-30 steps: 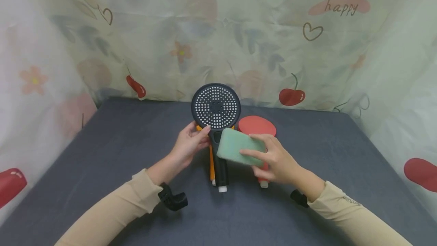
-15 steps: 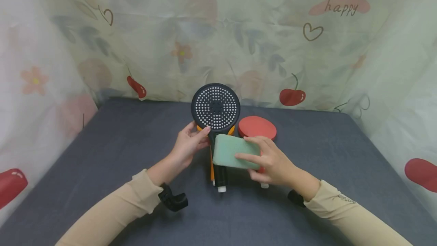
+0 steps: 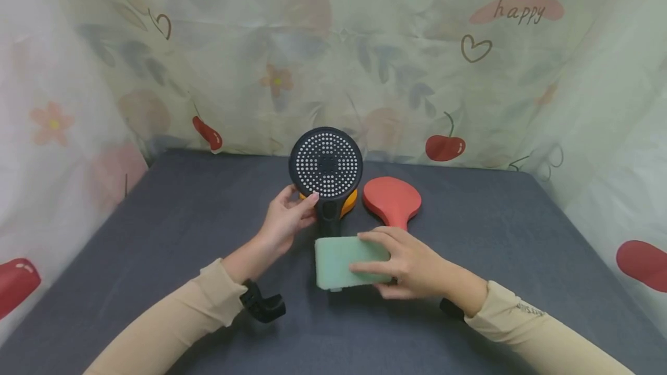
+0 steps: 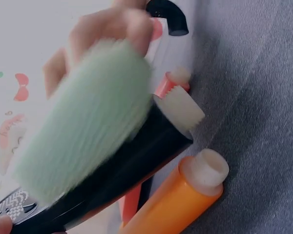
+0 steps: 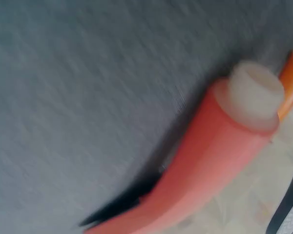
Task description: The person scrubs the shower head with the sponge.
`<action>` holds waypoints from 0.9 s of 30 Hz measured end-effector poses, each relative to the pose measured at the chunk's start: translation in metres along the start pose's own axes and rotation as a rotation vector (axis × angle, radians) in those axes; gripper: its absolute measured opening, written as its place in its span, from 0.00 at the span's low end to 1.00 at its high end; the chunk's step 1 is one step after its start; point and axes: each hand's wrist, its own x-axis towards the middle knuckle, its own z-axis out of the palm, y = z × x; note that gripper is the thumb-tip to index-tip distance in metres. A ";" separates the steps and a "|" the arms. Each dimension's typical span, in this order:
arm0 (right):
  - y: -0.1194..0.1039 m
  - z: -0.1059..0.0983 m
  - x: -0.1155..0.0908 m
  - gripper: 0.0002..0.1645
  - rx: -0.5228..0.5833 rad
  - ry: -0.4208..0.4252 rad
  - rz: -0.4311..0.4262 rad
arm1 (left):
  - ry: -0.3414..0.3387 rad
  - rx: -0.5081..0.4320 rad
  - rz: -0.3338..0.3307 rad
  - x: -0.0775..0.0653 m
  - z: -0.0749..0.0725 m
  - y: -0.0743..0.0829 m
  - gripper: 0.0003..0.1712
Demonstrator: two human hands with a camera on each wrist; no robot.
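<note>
black handle partly hidden, green sponge blurred

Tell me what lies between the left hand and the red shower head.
In the head view, the black shower head, held by the left hand, then an edge of the orange one behind it, before the red shower head.

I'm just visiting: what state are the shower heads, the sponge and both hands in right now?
Black shower head: held up, nozzle face showing, white threaded end bare.
Green sponge: held at the black handle; wet or dry, cannot tell.
Red shower head: lying smooth back up, not held.
Orange shower head: not held, mostly hidden in the head view.
Left hand: gripping the black neck.
Right hand: gripping the sponge.
</note>
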 end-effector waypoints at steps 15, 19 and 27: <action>0.003 -0.006 0.003 0.24 -0.006 -0.021 0.055 | -0.039 -0.018 0.018 -0.007 0.003 0.000 0.29; -0.002 -0.004 -0.001 0.31 0.065 -0.033 -0.032 | -0.024 -0.039 0.015 -0.005 0.000 0.002 0.29; 0.002 -0.005 0.000 0.29 0.038 -0.037 0.073 | -0.018 -0.076 0.000 -0.004 -0.003 0.002 0.32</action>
